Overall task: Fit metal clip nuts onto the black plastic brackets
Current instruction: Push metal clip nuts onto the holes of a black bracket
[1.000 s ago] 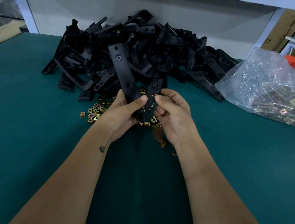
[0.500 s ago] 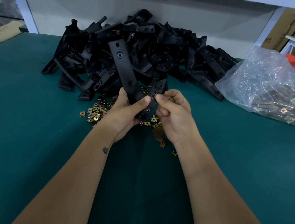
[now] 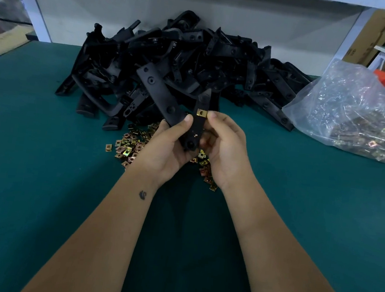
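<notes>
The left hand (image 3: 167, 147) grips a black bracket (image 3: 194, 131), fingers curled around its lower part, thumb on the front. The right hand (image 3: 224, 149) holds the bracket's other edge; its fingertip touches a gold clip nut (image 3: 201, 113) sitting on the bracket. Loose clip nuts (image 3: 129, 145) lie on the green surface (image 3: 39, 176) under both hands, the bracket pile (image 3: 183, 68) beyond the fingers.

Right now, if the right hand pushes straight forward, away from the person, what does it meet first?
Probably the pile of black brackets just behind the held bracket that the right hand grips; depth is unclear.
</notes>
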Motion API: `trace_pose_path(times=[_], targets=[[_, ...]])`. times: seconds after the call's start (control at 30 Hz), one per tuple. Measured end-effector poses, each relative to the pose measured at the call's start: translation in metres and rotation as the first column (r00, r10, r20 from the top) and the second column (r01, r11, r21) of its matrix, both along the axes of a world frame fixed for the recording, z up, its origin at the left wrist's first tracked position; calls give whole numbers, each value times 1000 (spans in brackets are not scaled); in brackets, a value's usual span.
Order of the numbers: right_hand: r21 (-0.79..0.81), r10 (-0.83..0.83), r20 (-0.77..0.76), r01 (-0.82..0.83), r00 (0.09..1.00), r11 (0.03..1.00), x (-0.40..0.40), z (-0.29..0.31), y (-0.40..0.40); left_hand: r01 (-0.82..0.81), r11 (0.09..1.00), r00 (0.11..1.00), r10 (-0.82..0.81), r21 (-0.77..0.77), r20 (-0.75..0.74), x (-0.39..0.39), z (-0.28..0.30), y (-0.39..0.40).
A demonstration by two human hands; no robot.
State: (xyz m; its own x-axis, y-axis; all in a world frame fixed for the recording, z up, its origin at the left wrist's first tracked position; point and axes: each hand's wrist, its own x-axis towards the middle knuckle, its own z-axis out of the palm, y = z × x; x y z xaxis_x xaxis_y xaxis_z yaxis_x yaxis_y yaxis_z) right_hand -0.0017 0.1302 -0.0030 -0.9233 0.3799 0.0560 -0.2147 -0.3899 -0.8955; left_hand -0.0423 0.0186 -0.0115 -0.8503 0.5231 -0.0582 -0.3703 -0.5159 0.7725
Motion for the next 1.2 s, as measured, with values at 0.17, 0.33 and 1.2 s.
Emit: trace_pose_path(times=[0.17, 0.33, 1.2], targets=[[461, -235, -46, 229, 971, 857, 1, -3, -10, -93, 994, 995, 95, -54, 36, -3, -3, 5], [741, -390, -80, 316, 918, 593, 4, -7, -13, -180, 955, 981, 156, -235, -117, -5, -9, 8], [762, -270, -1, 176, 963, 624, 4, -3, 3, -328, 943, 944, 329, -54, 7, -12, -5, -5]])
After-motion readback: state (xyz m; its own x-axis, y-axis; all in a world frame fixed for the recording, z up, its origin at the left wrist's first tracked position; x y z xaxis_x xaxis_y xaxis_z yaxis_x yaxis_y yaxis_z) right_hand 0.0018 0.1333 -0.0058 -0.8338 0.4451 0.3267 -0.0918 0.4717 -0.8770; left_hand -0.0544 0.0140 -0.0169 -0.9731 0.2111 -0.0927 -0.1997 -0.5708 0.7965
